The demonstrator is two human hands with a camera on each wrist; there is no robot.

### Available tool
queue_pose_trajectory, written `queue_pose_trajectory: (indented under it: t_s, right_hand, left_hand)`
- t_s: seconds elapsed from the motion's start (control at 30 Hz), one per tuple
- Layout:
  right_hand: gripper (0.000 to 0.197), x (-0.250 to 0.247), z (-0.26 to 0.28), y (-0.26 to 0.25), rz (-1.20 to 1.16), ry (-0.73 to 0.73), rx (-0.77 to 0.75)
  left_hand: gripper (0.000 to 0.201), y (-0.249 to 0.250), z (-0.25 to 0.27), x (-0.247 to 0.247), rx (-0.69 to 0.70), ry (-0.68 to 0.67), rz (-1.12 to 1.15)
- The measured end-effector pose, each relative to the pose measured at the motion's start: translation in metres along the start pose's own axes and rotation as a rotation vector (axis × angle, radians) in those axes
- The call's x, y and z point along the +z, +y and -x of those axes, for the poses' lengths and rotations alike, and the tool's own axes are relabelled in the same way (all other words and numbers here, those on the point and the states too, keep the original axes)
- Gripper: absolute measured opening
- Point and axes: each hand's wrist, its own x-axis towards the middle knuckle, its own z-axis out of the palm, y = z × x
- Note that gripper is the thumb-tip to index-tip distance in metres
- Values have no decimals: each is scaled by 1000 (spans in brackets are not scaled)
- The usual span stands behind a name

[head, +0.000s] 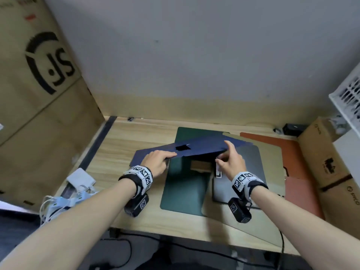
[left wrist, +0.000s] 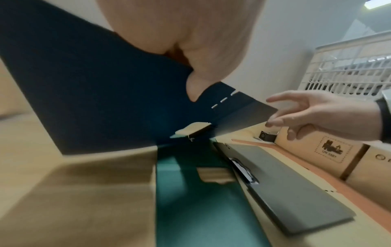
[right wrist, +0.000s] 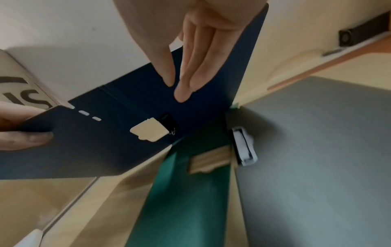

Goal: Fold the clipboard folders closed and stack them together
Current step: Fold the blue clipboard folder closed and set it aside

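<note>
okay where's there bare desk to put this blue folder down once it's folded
Bare wood shows left of the green folder, toward the white charger, and along the back edge below the wall. The right side is crowded: grey folder, tan and orange folder overlap up to the cardboard box.

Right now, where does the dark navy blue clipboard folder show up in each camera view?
Head: navy blue clipboard folder at centre, raised between both hands.
Left wrist: it fills the upper left, under the left hand.
Right wrist: it spans left to upper centre, behind the right hand.
Shared landmark: the flat green clipboard folder underneath.
</note>
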Motion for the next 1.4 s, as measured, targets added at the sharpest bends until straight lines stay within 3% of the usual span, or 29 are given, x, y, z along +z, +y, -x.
queue_pose_trajectory:
  t_s: [0.13, 0.23, 0.3, 0.43, 0.57, 0.67, 0.83, 0.93, 1.1, 1.2, 1.3, 1.4]
  right_hand:
    - [37, -27, -38, -40, 38, 97, -124]
    - [20, -47, -64, -72, 12, 150, -185]
    - [12, -61, -79, -93, 51, 213, -228]
    - [20, -80, -106, -126, 172, 258, -268]
    - [26, -76, -134, -141, 339, 236, -222]
    - [26, -57, -155, -138, 436, 142, -125]
    - [26, -1, -184, -116, 489, -188, 72]
    - [31, 40, -198, -96, 496, -332, 160]
    - [33, 106, -213, -58, 472, -398, 244]
    - [21, 142, -218, -34, 429, -420, 251]
    - [39, 165, -220, -14, 448, -461, 243]
    - [48, 173, -219, -2, 465, -401, 243]
  left_hand:
    - [58, -8, -23, -58, 77, 149, -37]
    - [30, -12, -43, -101, 176, 276, -141]
    - [22, -16, -59, -128, 203, 340, -167]
    - [21, -24, -93, -171, 217, 364, -238]
    - [28, -36, -123, -182, 191, 263, -321]
    - [32, -52, -143, -164, 148, 126, -343]
    - [31, -99, -171, -106, 52, -215, -228]
    - [34, -130, -180, -67, -19, -343, -131]
    - [34, -188, -203, -6, -66, -384, -103]
    - [38, -219, -214, 27, -134, -373, -46]
    - [38, -236, -217, 52, -155, -365, -46]
    - [35, -243, -214, 67, -135, -282, -21]
